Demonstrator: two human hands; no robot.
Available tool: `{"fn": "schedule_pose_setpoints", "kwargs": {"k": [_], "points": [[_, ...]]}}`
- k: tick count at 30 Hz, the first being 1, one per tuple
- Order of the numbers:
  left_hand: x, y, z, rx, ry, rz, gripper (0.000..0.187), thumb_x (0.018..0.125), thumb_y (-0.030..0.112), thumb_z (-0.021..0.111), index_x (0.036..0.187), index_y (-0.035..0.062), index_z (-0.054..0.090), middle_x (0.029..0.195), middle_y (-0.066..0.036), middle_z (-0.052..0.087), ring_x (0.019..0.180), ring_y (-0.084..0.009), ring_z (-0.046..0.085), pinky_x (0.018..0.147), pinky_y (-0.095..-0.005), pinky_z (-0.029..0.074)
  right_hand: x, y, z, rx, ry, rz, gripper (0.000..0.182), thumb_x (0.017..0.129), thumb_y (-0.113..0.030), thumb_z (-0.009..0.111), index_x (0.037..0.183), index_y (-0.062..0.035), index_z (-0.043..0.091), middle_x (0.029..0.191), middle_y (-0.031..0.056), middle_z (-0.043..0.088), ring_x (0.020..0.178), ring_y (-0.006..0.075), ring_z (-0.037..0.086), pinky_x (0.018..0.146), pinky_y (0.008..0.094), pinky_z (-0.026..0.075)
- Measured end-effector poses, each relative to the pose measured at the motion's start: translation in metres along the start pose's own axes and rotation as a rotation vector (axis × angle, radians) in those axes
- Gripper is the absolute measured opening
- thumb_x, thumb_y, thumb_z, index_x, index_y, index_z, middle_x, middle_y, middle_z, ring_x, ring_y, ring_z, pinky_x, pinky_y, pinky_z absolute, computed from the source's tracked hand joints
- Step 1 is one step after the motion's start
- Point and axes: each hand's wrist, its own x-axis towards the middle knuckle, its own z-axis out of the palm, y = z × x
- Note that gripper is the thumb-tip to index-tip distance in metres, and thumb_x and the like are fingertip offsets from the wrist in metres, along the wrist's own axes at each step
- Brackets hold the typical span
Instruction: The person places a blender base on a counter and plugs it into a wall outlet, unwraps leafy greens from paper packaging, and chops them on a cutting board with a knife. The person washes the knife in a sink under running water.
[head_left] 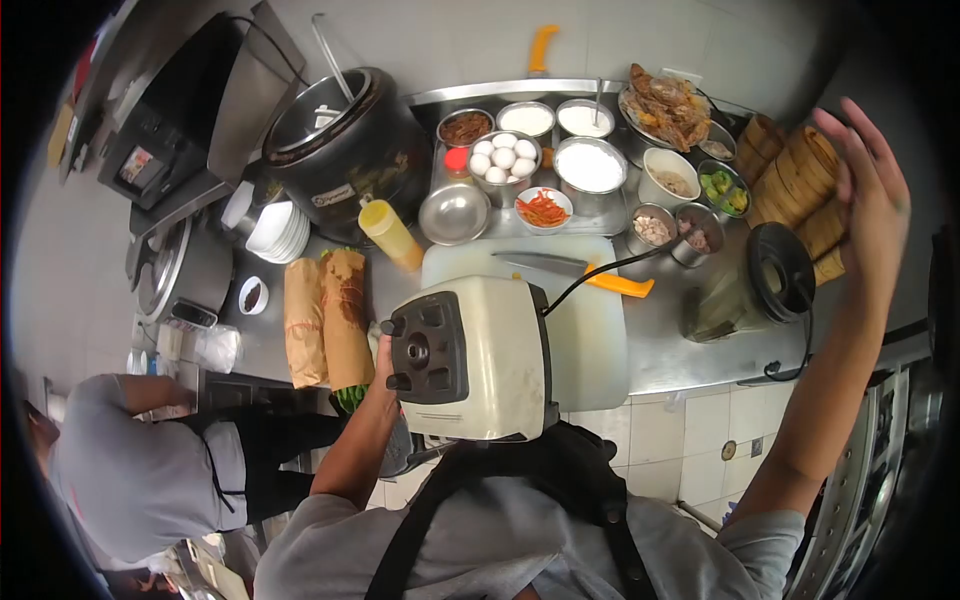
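Observation:
A cream blender base point(500, 350) with a dark top is held close to my body, above the near edge of a white cutting board point(600, 340). My left hand point(384, 362) grips its left side, most of the fingers hidden. Raised at the right, my right hand point(868, 165) is empty, its fingers stretched out near the stacked bamboo steamers point(800, 185). A blender jar point(740, 290) with a black lid stands on the counter to the right. On the board lies a knife point(618, 283) with an orange handle, and a black cord crosses above it.
Two paper-wrapped bundles point(326, 320), a yellow squeeze bottle point(390, 235) and a large black cooker point(350, 155) are at the left. Bowls of eggs point(503, 157) and other food line the back. A co-worker point(150, 460) in grey stands at the lower left.

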Motion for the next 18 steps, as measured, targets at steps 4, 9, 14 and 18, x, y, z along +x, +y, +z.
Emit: {"fn": "schedule_pose_setpoints", "kwargs": {"k": [4,9,14,18], "points": [[0.017,-0.002,-0.004,-0.016,0.01,-0.049,0.056,0.092,0.049,0.041,0.127,0.0076,0.056,0.116,-0.016,0.065,0.099,-0.0291,0.066,0.085,-0.0453,0.056,0.02,0.023,0.04,0.038,-0.003,0.097,0.037,0.092,-0.011,0.052,0.126,0.0039,0.053,0.107,0.0064,0.07,0.057,0.0028,0.046,0.05,0.0166,0.037],[0.011,-0.002,0.017,0.012,-0.117,-0.095,0.058,0.094,0.049,0.042,0.131,0.0066,0.052,0.123,-0.016,0.061,0.107,-0.0295,0.063,0.091,-0.0458,0.053,0.029,0.073,0.105,-0.107,0.027,0.064,0.035,0.093,-0.011,0.046,0.125,0.0018,0.054,0.109,0.0097,0.07,0.059,0.0097,0.054,0.058,0.0235,0.047],[0.014,0.001,0.022,0.133,-0.073,-0.072,0.058,0.094,0.049,0.042,0.133,0.0062,0.05,0.125,-0.016,0.059,0.11,-0.0296,0.061,0.094,-0.046,0.051,0.03,0.081,0.139,-0.416,0.044,0.063,0.031,0.089,-0.01,0.047,0.115,0.0023,0.058,0.108,0.0211,0.067,0.101,0.0324,0.065,0.091,0.0356,0.048],[0.015,0.005,0.027,0.263,-0.009,-0.027,0.059,0.095,0.049,0.042,0.134,0.0058,0.048,0.128,-0.016,0.058,0.112,-0.0297,0.059,0.096,-0.0462,0.05,0.015,0.046,0.125,-0.019,-0.017,-0.01,0.034,0.092,-0.01,0.048,0.123,0.0032,0.056,0.105,0.0066,0.07,0.057,0.0028,0.046,0.053,0.0185,0.04]]}}
